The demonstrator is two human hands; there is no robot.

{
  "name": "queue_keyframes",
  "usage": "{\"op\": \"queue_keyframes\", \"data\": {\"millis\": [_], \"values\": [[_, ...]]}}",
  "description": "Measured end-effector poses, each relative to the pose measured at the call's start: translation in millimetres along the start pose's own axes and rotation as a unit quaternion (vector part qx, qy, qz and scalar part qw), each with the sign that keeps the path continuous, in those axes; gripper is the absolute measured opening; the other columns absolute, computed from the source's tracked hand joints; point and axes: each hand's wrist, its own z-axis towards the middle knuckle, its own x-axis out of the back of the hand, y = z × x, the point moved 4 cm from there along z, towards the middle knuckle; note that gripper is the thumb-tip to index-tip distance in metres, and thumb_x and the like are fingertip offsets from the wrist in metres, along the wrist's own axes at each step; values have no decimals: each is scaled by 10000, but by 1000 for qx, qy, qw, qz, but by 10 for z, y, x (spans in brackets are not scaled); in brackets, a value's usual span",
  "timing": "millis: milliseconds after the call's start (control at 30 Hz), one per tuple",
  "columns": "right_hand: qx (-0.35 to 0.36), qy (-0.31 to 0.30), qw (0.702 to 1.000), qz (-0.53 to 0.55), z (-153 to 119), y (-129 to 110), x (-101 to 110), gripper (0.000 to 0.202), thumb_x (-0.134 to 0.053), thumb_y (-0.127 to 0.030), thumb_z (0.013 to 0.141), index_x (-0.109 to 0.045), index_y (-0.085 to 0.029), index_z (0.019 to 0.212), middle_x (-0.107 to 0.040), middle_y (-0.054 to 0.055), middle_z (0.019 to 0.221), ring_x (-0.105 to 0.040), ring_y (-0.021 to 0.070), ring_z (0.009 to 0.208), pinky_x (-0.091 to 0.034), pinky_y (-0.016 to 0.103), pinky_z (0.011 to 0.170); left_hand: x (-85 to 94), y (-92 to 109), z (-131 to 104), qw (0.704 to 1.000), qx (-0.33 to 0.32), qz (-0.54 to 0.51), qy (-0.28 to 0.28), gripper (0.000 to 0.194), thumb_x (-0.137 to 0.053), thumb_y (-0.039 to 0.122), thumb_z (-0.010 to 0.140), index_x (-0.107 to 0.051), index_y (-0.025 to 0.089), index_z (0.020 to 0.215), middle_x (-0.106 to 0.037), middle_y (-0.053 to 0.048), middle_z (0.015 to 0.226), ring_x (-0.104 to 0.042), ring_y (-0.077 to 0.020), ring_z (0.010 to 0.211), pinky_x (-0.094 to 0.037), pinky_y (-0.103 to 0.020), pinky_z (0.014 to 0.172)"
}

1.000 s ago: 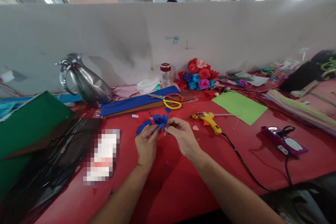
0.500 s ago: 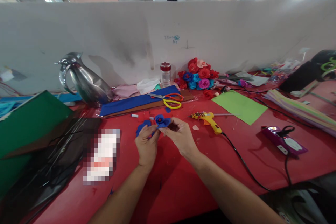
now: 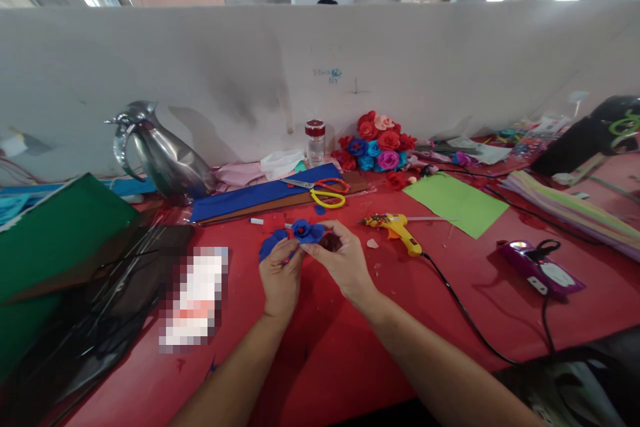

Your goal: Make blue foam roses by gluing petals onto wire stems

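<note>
A blue paper flower (image 3: 306, 230) with a red centre is held up between my two hands over the red table. My left hand (image 3: 281, 273) is closed in a pinch at the flower's lower left side. At its right side, my right hand (image 3: 345, 263) grips the petals between thumb and fingers. More blue petals (image 3: 273, 244) show behind my left fingers; whether they are loose or joined cannot be made out. A white marker (image 3: 257, 221) lies just beyond my hands. The yellow glue gun (image 3: 395, 227) rests to the right of my right hand.
Yellow-and-red-handled scissors (image 3: 327, 197) lie on a blue sheet (image 3: 250, 197). Paper flowers (image 3: 385, 140) and a lidded jar (image 3: 315, 143) stand near the wall. A metal jug (image 3: 165, 153) is left. At right are a green sheet (image 3: 455, 203) and a purple power strip (image 3: 543, 273) with cords.
The blue flower has tipped slightly so its face shows more. My right fingers have shifted a little on its petals; my left hand has barely moved.
</note>
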Motion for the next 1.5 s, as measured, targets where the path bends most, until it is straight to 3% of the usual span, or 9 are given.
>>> {"op": "queue_keyframes", "data": {"millis": [167, 300, 433, 633, 833, 1000, 1167, 1300, 1500], "values": [[59, -1, 996, -64, -8, -80, 3, 162, -731, -284, 672, -677, -215, 808, -565, 11, 812, -529, 141, 706, -438, 260, 614, -106, 136, -28, 994, 26, -95, -37, 107, -743, 263, 644, -778, 199, 722, -738, -40, 769, -645, -200, 765, -515, -346, 799], [63, -1, 995, -74, -28, -116, -13, 98, -715, -277, 671, -658, -206, 707, -522, 13, 805, -480, 125, 659, -399, 241, 537, -112, 178, -43, 993, 20, -110, -32, 70, -752, 220, 617, -773, 214, 683, -728, -21, 729, -643, -197, 762, -512, -344, 816], [66, -6, 996, -66, -47, -123, -33, 169, -716, -286, 671, -591, -193, 604, -508, 14, 790, -452, 117, 634, -377, 240, 514, -114, 148, -50, 990, 43, -132, -39, 83, -761, 210, 589, -769, 213, 671, -712, -16, 706, -640, -196, 745, -505, -353, 827], [61, -12, 996, -66, -37, -128, -35, 104, -695, -283, 685, -634, -199, 696, -514, 16, 825, -478, 112, 628, -407, 244, 535, -132, 172, -42, 988, 64, -136, -39, 74, -774, 207, 594, -762, 205, 667, -697, 8, 671, -616, -165, 712, -495, -292, 757], [25, 9, 995, -91, 4, -103, 17, 241, -685, -292, 667, -625, -212, 887, -558, 14, 886, -484, 98, 578, -430, 247, 530, -164, 137, -12, 971, 157, -167, -67, 126, -797, 230, 586, -748, 183, 691, -691, 1, 635, -621, -145, 670, -479, -249, 684], [12, -1, 995, -99, 4, -101, 20, 215, -674, -280, 669, -603, -212, 861, -589, -1, 795, -503, 112, 585, -430, 249, 549, -186, 108, 4, 945, 213, -232, -84, 179, -845, 238, 548, -710, 171, 646, -658, 14, 609, -597, -110, 646, -463, -225, 696], [-45, -18, 999, -12, 18, -65, -1, 139, -652, -296, 697, -609, -206, 794, -618, -1, 717, -583, 137, 608, -478, 283, 615, -197, 116, 21, 925, 249, -261, -121, 241, -858, 278, 561, -660, 148, 607, -644, 7, 631, -550, -84, 578, -447, -209, 617], [-115, -43, 990, 72, 32, -43, -31, 141, -670, -317, 680, -631, -191, 729, -575, -37, 553, -535, 116, 502, -445, 268, 551, -216, 130, 14, 914, 256, -268, -164, 262, -829, 315, 620, -634, 140, 604, -624, -1, 592, -528, -82, 538, -417, -199, 557], [-165, -63, 978, 113, 27, -38, -35, 207, -732, -353, 630, -646, -165, 641, -552, -45, 484, -488, 95, 445, -393, 258, 512, -238, 151, -10, 906, 267, -256, -207, 287, -825, 352, 626, -630, 143, 598, -611, -8, 553, -501, -78, 488, -384, -203, 507]]}}
